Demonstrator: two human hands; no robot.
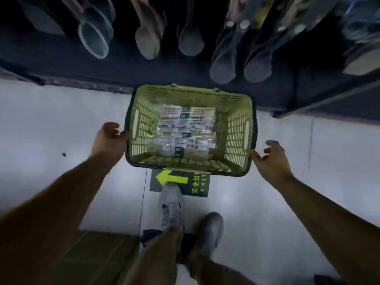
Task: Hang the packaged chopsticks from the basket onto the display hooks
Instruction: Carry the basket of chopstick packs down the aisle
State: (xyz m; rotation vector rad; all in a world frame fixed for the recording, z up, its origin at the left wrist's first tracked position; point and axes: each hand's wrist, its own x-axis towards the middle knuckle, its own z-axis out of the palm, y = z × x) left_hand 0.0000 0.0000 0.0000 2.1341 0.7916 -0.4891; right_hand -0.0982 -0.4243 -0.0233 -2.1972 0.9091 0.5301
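Note:
A green plastic basket (141,128) stands on the pale floor in front of a dark display rack. Several clear packets of chopsticks (185,130) lie flat in its bottom. My left hand (110,138) is at the basket's left rim, its fingers touching or almost touching the dark edge band; it holds nothing. My right hand (271,159) hovers by the basket's near right corner, fingers loosely curled and spread, holding nothing. No display hooks show clearly; only hanging goods are seen from above.
Packaged utensils (190,41) hang in rows on the dark rack (115,64) above the basket. An exit floor sticker (197,186) with a yellow arrow lies under the basket's near edge. My two grey shoes (171,204) stand just behind it.

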